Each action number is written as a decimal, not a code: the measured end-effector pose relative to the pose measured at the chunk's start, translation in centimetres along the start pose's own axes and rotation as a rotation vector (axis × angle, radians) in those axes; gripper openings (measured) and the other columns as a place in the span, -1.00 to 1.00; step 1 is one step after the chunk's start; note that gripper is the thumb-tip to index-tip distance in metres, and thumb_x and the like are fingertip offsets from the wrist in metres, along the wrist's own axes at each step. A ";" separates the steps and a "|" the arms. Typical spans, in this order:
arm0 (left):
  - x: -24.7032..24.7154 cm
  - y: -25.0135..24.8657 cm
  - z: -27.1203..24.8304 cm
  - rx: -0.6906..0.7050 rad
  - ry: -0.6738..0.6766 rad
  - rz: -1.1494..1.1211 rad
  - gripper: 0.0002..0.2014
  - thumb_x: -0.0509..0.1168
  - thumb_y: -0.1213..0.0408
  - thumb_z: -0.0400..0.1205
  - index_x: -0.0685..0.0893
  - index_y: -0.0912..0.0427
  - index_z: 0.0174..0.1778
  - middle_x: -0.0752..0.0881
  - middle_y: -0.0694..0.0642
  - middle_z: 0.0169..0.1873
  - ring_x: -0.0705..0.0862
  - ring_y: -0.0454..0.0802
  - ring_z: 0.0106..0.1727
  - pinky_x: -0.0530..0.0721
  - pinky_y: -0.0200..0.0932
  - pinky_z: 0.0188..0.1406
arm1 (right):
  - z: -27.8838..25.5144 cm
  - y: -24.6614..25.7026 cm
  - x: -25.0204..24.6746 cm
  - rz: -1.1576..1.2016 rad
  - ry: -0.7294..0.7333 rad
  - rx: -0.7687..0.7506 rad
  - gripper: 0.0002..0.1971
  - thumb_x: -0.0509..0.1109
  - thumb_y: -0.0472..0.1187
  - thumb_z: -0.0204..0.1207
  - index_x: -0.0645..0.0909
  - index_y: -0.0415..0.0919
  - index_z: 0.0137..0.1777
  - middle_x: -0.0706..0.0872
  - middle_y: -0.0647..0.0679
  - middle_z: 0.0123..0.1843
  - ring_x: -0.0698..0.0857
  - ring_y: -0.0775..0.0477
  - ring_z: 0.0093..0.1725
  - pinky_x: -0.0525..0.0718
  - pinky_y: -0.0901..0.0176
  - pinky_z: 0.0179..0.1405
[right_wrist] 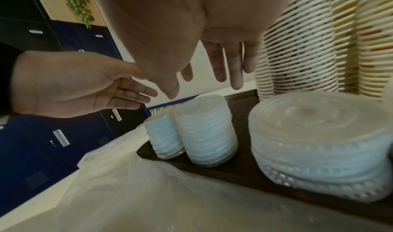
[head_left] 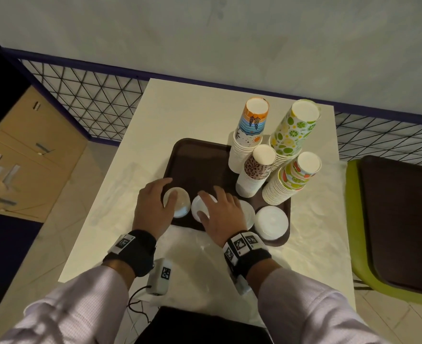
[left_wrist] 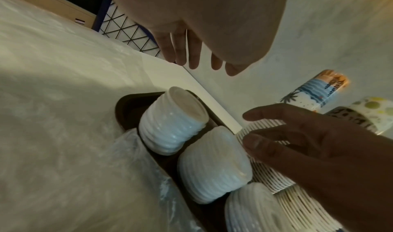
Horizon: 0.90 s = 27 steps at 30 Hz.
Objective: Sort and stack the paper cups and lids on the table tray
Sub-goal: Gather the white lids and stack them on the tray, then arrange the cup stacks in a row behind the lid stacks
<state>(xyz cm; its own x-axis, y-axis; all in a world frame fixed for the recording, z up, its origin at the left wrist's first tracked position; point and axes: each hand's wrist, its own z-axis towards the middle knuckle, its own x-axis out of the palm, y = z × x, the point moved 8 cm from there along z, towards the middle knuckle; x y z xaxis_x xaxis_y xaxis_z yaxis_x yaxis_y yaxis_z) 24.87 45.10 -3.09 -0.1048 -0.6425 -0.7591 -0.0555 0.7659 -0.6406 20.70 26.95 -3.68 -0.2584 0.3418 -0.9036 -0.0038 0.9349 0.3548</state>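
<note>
Behind both open hands, cup stacks [head_left: 267, 150] crowd the tray [head_left: 195, 157], lid stacks [head_left: 177, 202] beneath.

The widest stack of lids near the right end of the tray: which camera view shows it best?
The right wrist view: the widest lid stack fills the near right, its ribbed layers clear. The head view shows only its top. The left wrist view catches part of a stack at the bottom edge, identity uncertain.

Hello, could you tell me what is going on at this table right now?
A person is sorting cups and lids on a brown tray. Four stacks of upside-down paper cups stand at its far right. Stacks of white lids line its near edge. The left hand and right hand hover open above the two leftmost lid stacks, gripping nothing.
</note>
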 end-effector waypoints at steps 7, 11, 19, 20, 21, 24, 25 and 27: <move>0.1 -0.6 -0.6 0.014 -0.003 0.015 -0.68 0.29 0.13 0.75 0.63 -0.01 0.44 0.64 0.06 0.40 0.54 0.13 0.44 0.46 -0.11 0.33 | -0.3 0.2 0.9 -0.132 0.101 -0.092 -0.52 0.28 0.07 0.72 0.39 0.05 0.61 0.29 -0.15 0.71 0.43 -0.29 0.57 0.39 -0.19 0.61; 1.6 0.6 -0.8 -0.001 0.118 0.141 -0.66 0.32 0.20 0.74 0.67 0.10 0.45 0.58 0.12 0.48 0.51 0.20 0.46 0.51 0.03 0.42 | -0.3 -0.2 1.6 -0.162 0.109 -0.105 -0.54 0.28 0.04 0.72 0.42 0.02 0.60 0.24 -0.16 0.72 0.44 -0.29 0.55 0.41 -0.19 0.59; 0.4 -0.2 -1.1 0.038 0.019 0.106 -0.68 0.35 0.17 0.73 0.70 0.06 0.41 0.55 0.09 0.48 0.50 0.17 0.46 0.46 -0.09 0.39 | -0.8 -0.2 0.7 -0.130 0.070 -0.110 -0.55 0.29 0.03 0.72 0.43 0.05 0.59 0.10 -0.19 0.79 0.34 -0.33 0.66 0.33 -0.22 0.66; 0.1 -0.9 -1.1 0.062 -0.011 0.098 -0.69 0.35 0.17 0.72 0.70 0.04 0.39 0.57 0.08 0.45 0.51 0.16 0.44 0.43 -0.13 0.37 | -1.0 -0.1 0.3 -0.121 0.051 -0.112 -0.56 0.29 0.02 0.72 0.44 0.05 0.58 0.10 -0.19 0.80 0.33 -0.33 0.66 0.32 -0.22 0.67; -0.3 -1.9 -1.1 0.090 -0.038 0.085 -0.70 0.35 0.17 0.71 0.70 0.03 0.37 0.60 0.07 0.42 0.53 0.14 0.43 0.42 -0.15 0.35 | -1.3 -0.1 -0.3 -0.110 0.029 -0.115 -0.56 0.29 0.01 0.72 0.44 0.05 0.57 0.10 -0.19 0.80 0.33 -0.32 0.67 0.33 -0.22 0.66; -1.1 -5.7 -1.0 0.164 -0.094 -0.010 -0.68 0.38 0.15 0.71 0.66 0.04 0.39 0.62 0.07 0.37 0.55 0.09 0.38 0.47 -0.13 0.32 | -2.8 -0.2 -2.8 -0.046 -0.066 -0.112 -0.59 0.34 -0.04 0.68 0.52 0.03 0.52 0.21 -0.18 0.77 0.39 -0.30 0.64 0.39 -0.22 0.60; -1.1 -7.0 -0.9 0.193 -0.094 -0.055 -0.65 0.39 0.15 0.71 0.64 0.06 0.42 0.62 0.08 0.37 0.57 0.08 0.38 0.53 -0.08 0.34 | -3.5 -0.5 -4.1 -0.011 -0.120 -0.106 -0.61 0.37 -0.07 0.66 0.56 0.02 0.48 0.28 -0.17 0.74 0.42 -0.30 0.61 0.43 -0.24 0.56; -0.8 -9.6 -0.5 0.250 -0.072 -0.151 -0.56 0.42 0.14 0.70 0.56 0.07 0.51 0.61 0.10 0.39 0.61 0.04 0.37 0.64 0.04 0.39 | -4.9 -1.5 -7.0 0.051 -0.245 -0.089 -0.66 0.39 -0.10 0.60 0.64 0.02 0.37 0.41 -0.13 0.63 0.50 -0.28 0.53 0.56 -0.28 0.45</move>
<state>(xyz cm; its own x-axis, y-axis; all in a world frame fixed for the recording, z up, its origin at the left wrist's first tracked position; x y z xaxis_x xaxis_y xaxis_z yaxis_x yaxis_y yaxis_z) 25.02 38.29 3.68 -0.0427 -0.7554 -0.6539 0.1820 0.6376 -0.7485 17.76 22.69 3.32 -0.0186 0.4116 -0.9112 -0.0843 0.9075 0.4116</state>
